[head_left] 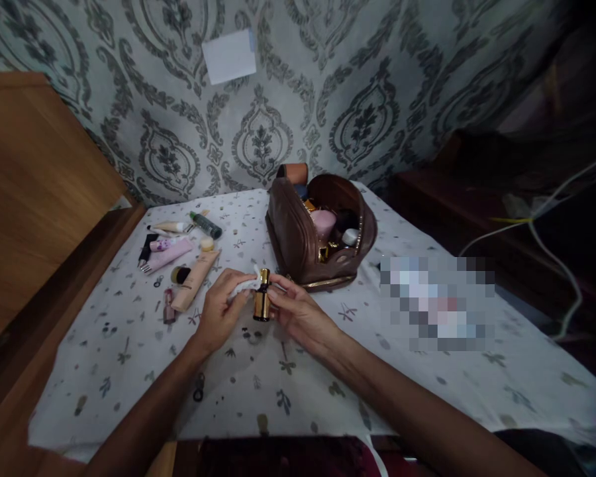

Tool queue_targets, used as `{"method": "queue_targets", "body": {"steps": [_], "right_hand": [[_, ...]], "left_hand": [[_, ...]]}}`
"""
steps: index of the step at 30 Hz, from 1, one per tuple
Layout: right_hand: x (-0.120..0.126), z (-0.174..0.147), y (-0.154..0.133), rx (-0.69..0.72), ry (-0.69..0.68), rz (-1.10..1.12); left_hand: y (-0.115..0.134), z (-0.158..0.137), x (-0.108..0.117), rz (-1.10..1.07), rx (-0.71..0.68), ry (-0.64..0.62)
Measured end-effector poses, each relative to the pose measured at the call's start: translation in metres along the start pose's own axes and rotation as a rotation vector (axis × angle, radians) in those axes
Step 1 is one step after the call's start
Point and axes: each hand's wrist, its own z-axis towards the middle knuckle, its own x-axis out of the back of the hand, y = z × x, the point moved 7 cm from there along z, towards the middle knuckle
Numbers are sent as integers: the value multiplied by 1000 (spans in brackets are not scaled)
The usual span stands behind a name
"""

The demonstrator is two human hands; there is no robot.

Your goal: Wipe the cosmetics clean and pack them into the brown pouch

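While pinching white cloth or tissue (245,285) in left hand (221,310), gripping gold bottle (261,305) upright in right hand (300,315), just below-left of frame center. Near open brown bag (292,232) at center; well apart from pink tube (171,256), left side.

Damask wallpaper (262,132): rising behind the bench (79,391)
White paper (231,57): hanging on the wallpaper
White cable (576,286): trailing at right

Single head-worn view, facing forward and down, close above the table (318,407), patterned wall (298,99) beyond
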Motion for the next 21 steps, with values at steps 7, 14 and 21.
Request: {"method": "queue_targets", "body": {"steps": [7,14,21], "right_hand": [[6,2,-1,21,61,60],[8,5,-4,19,103,107],[12,6,-10,59,132,111]], "left_hand": [[5,0,-3,-20,-33,-87],[11,-1,-5,-49,-51,-162],[19,-1,-5,-161,-71,-269]]}}
